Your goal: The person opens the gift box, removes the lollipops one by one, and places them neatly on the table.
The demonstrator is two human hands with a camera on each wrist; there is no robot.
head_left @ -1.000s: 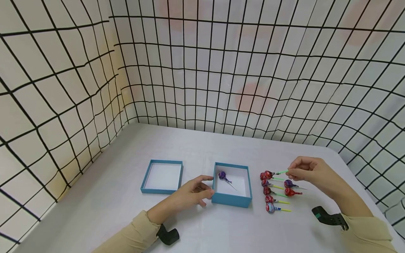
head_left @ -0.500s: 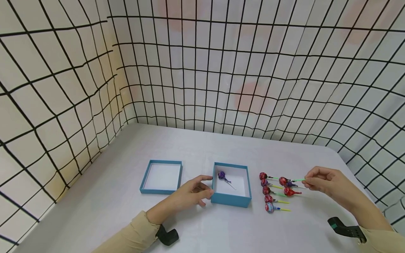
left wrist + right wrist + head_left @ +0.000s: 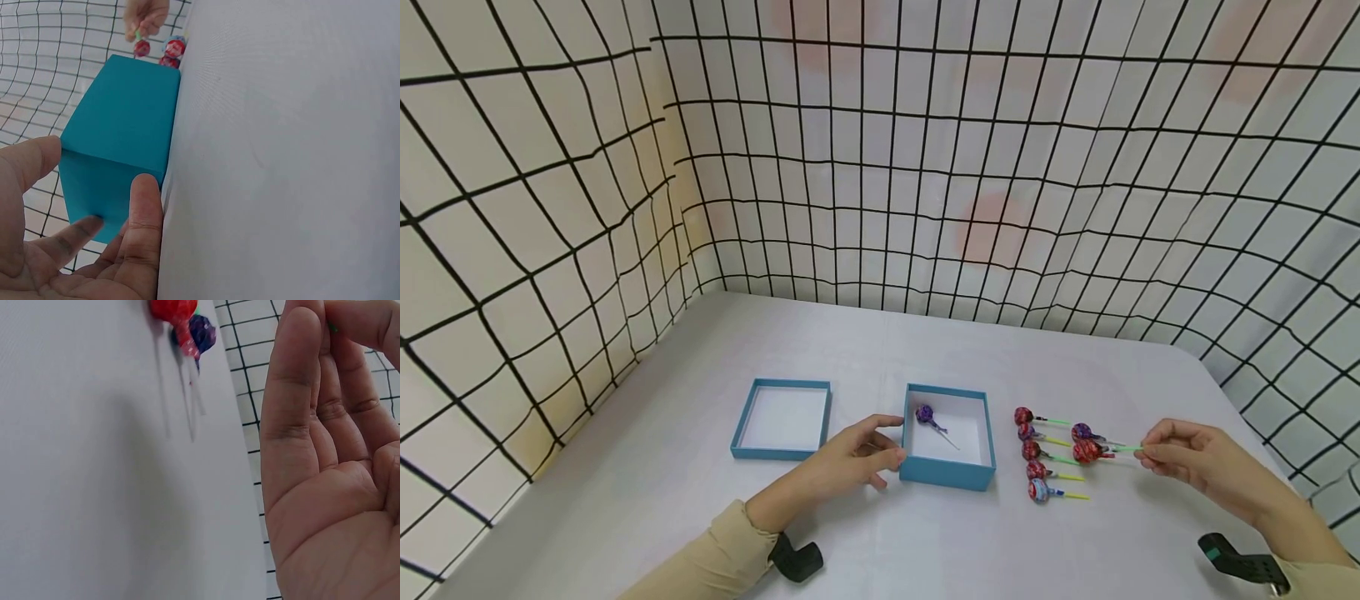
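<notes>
My right hand pinches the green stick of a red-wrapped lollipop between thumb and fingertips. In the head view its head overlaps another red lollipop, beside a purple lollipop with a white stick. The right wrist view shows this red lollipop close to the purple one. My left hand rests its spread fingertips against the left side of a blue open box. Inside the box lies one purple lollipop, its stick slanting toward the near right.
A column of several lollipops, among them a blue-and-red one, lies right of the box, sticks pointing right. The shallow blue lid lies inside-up at left. Black grid netting stands around the white table.
My right hand has drawn the green-sticked lollipop from the top of the column rightward and toward me, to the red and purple pair. The left hand stays at the box.
</notes>
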